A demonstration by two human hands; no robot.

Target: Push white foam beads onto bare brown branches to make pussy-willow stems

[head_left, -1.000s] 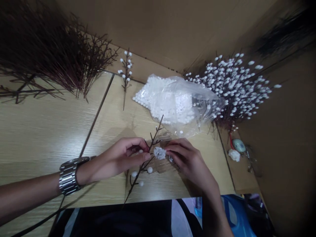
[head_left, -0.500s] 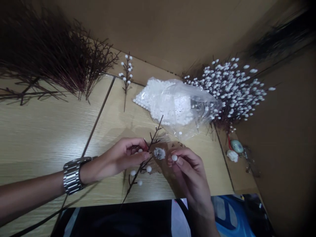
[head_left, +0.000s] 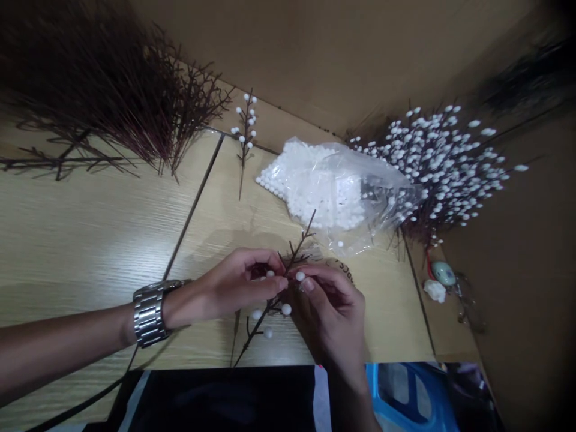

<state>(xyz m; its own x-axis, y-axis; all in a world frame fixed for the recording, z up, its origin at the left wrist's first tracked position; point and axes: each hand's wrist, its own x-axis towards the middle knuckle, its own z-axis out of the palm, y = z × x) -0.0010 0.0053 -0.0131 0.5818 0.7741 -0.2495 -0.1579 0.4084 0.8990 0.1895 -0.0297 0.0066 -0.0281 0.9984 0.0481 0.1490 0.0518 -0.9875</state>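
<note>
Your left hand (head_left: pixel 243 279) pinches a dark twig (head_left: pixel 256 327) between thumb and fingers, over the table (head_left: pixel 391 318), white berries along its lower part. Your right hand (head_left: pixel 339 300) nips a white bead (head_left: pixel 300 276) at the fingertips, close beside that twig. Just past your right hand runs some dark writing (head_left: pixel 345 270), partly hidden and too unclear to read. Beyond it lies a clear bag (head_left: pixel 324 186) of beads

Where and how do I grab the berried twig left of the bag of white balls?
Probably by its bare lower stem, from the near side. The berried twig lies stem end nearest, its white balls crowding the far half, so a pinch on the stem should miss them.
</note>
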